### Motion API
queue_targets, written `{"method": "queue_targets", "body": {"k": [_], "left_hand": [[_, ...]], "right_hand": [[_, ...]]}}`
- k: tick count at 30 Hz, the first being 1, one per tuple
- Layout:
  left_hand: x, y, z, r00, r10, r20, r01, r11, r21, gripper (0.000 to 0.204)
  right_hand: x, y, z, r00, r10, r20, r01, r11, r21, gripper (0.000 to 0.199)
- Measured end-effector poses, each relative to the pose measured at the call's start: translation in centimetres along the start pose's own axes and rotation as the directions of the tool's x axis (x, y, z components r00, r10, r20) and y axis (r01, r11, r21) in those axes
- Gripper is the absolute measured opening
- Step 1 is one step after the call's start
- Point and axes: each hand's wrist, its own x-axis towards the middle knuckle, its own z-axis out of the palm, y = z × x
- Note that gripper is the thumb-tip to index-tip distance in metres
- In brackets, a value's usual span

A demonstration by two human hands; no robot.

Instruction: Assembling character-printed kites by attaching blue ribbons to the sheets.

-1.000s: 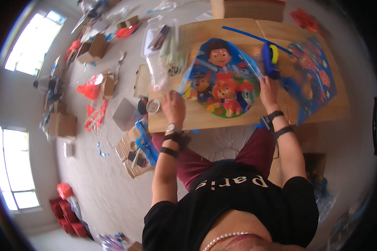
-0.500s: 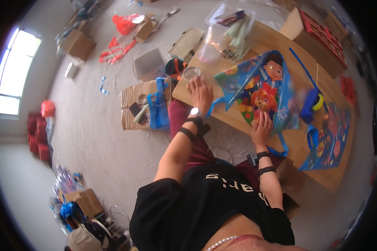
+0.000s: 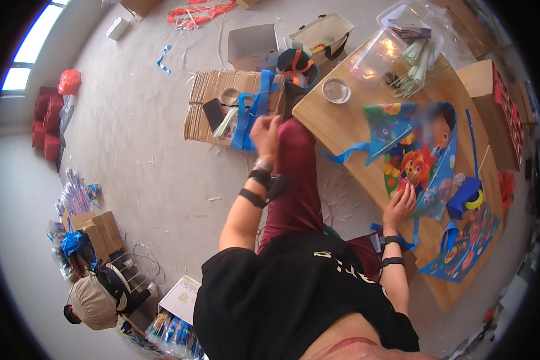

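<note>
My right hand point(image 3: 400, 204) lies with fingers stretched out on the lower edge of a cartoon-printed blue kite point(image 3: 409, 171), spread on the wooden table point(image 3: 342, 133). Thin rods run across the kite, and a blue ribbon tail point(image 3: 349, 153) hangs off its left side. Away from the table, my left hand point(image 3: 266, 138) hovers by the right side of a cardboard box point(image 3: 201, 90), close to blue ribbons point(image 3: 244, 129) draped over it. Its fingers look bent but are smeared by motion. A dark phone point(image 3: 213, 114), a tape roll point(image 3: 229, 96) and pale strips point(image 3: 225, 125) lie on that box.
On the table are a clear round tape roll point(image 3: 336, 90), a plastic tub point(image 3: 375, 57), pale sticks point(image 3: 423, 66), a blue tape dispenser point(image 3: 464, 198) and a second printed piece point(image 3: 462, 252). An open grey box point(image 3: 252, 45) and a beige bag point(image 3: 324, 36) stand beyond.
My left hand has left the tape roll on the table and moved left to the cardboard box. My right hand stays on the kite. The whole view has shifted with my head.
</note>
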Motion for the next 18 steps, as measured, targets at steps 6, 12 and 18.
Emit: {"method": "queue_targets", "body": {"k": [6,12,18], "left_hand": [[5.0,-19.6,-6.0,0.979,-0.151,-0.138,0.197,0.885,0.422,0.028],[8.4,-19.6,-2.7,0.946,-0.294,-0.134,0.31,0.713,0.629,0.043],[9.9,-24.0,-5.8,0.975,-0.167,-0.145,0.221,0.74,0.635,0.033]], "right_hand": [[0.6,-1.5,-0.1,0.998,-0.003,0.057,0.003,1.0,-0.009,0.046],[0.4,-0.8,-0.4,0.995,0.03,0.1,-0.023,0.997,-0.072,0.048],[1.0,-2.6,0.0,0.994,0.01,0.112,-0.006,0.999,-0.038,0.045]]}}
